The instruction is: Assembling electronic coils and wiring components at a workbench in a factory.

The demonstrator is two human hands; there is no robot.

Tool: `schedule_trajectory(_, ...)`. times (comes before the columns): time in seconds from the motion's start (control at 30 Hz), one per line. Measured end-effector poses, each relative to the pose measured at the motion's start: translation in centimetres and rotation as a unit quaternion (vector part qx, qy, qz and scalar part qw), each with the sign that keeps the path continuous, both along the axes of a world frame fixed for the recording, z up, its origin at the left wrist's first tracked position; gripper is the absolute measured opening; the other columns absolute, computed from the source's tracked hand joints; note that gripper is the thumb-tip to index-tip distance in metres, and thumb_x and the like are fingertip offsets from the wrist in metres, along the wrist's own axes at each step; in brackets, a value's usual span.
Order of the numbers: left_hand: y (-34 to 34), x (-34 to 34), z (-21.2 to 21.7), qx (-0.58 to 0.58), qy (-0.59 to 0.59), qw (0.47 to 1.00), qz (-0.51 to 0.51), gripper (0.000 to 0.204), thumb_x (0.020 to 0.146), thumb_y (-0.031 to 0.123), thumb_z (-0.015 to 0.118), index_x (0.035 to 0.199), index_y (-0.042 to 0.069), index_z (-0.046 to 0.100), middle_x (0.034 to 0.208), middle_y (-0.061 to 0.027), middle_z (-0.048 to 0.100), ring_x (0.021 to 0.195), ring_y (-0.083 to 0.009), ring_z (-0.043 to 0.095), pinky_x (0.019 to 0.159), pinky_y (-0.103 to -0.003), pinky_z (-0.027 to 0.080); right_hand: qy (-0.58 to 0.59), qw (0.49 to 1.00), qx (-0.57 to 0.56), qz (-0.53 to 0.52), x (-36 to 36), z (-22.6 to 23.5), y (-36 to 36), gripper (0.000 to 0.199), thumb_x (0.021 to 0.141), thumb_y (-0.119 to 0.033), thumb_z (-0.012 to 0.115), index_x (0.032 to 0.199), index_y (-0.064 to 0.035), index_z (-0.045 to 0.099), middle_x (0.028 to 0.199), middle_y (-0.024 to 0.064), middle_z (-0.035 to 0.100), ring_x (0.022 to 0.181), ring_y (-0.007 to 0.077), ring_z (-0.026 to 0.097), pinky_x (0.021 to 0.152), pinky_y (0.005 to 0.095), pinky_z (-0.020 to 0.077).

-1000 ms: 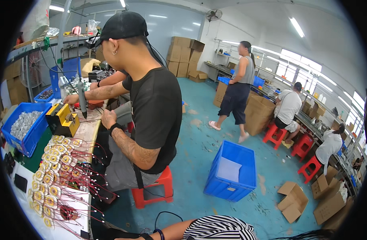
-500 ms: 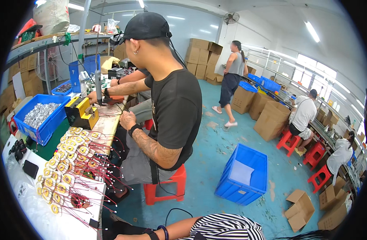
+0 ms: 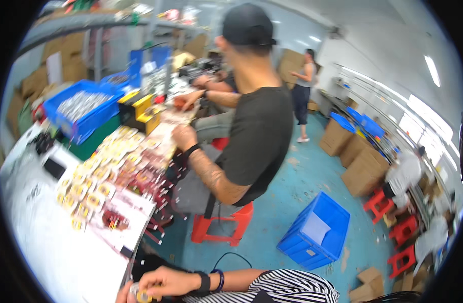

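Note:
At the lower edge, my right hand (image 3: 165,282) comes in from a striped sleeve, with a dark band and a bracelet at the wrist. Its fingers are closed on a small round yellow-and-white part (image 3: 143,296). Next to it, my left hand (image 3: 124,294) shows only in part, cut off by the picture's edge; its fingers touch the same part, but their grip is blurred. On the white table (image 3: 90,255), farther off, lie rows of similar round yellow-and-white parts (image 3: 94,200) with red wires and white connectors.
A co-worker in a black shirt (image 3: 259,136) sits on a red stool (image 3: 230,230) beside the table. A yellow-and-black device (image 3: 140,112), a blue bin of grey pieces (image 3: 82,129) and a black phone (image 3: 54,168) stand or lie there. A blue crate (image 3: 297,247) is on the floor.
The view has swung left and blurred, so the scene sits farther right. My hands and the round part have come into view at the lower edge. The standing person has turned and walked farther off.

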State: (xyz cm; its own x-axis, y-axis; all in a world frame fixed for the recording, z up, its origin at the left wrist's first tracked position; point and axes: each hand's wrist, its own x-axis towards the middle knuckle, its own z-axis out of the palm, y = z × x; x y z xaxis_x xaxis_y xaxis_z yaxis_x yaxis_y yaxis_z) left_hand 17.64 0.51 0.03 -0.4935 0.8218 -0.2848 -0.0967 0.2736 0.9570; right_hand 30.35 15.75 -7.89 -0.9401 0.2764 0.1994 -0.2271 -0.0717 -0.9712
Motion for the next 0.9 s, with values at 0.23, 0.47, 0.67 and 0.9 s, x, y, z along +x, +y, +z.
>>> schedule_trajectory(0.23, 1.0, -1.6, -4.5, 0.082, -0.002, 0.996, -0.045, 0.034, 0.100, 0.016, 0.046, 0.129, 0.001, 0.058, 0.088, -0.0059, 0.058, 0.059, -0.0063, 0.052, 0.051, -0.016, 0.041, -0.059, 0.996, -0.004, -0.063, 1.5, 0.1, 1.0, 0.022, 0.095, -0.009, 0.059, 0.114, 0.0014, 0.060, 0.094, 0.0066, 0.066, 0.076, 0.0088, 0.063, 0.067, 0.0233, 0.0519)
schedule_trajectory(0.47, 1.3, -1.3, -4.7, 0.120, -0.158, 0.979, -0.053, 0.038, 0.104, 0.026, 0.043, 0.133, 0.006, 0.055, 0.095, -0.0034, 0.060, 0.072, -0.0044, 0.056, 0.052, -0.015, 0.045, -0.080, 0.986, 0.060, -0.130, 1.6, 1.8, 0.9, 0.023, 0.091, -0.004, 0.063, 0.113, 0.0021, 0.061, 0.091, 0.0082, 0.069, 0.073, 0.0084, 0.065, 0.064, 0.0208, 0.0508)
schedule_trajectory(0.67, 1.0, -1.5, -5.3, 0.100, -0.131, 0.985, -0.045, 0.037, 0.104, 0.026, 0.043, 0.133, 0.006, 0.055, 0.096, -0.0028, 0.057, 0.073, -0.0048, 0.056, 0.053, -0.015, 0.044, -0.104, 0.983, 0.108, -0.104, 0.7, 1.7, 0.5, 0.022, 0.091, -0.005, 0.063, 0.112, 0.0020, 0.061, 0.091, 0.0073, 0.069, 0.072, 0.0077, 0.064, 0.062, 0.0204, 0.0503)
schedule_trajectory(0.9, 0.6, -0.7, -5.9, 0.131, -0.064, 0.988, -0.046, 0.036, 0.103, 0.022, 0.044, 0.133, 0.005, 0.054, 0.096, -0.0031, 0.053, 0.073, -0.0052, 0.055, 0.054, -0.015, 0.044, -0.098, 0.986, 0.083, -0.103, 0.6, 1.6, -0.1, 0.022, 0.092, -0.005, 0.063, 0.113, 0.0015, 0.061, 0.091, 0.0074, 0.069, 0.071, 0.0076, 0.063, 0.062, 0.0203, 0.0500)
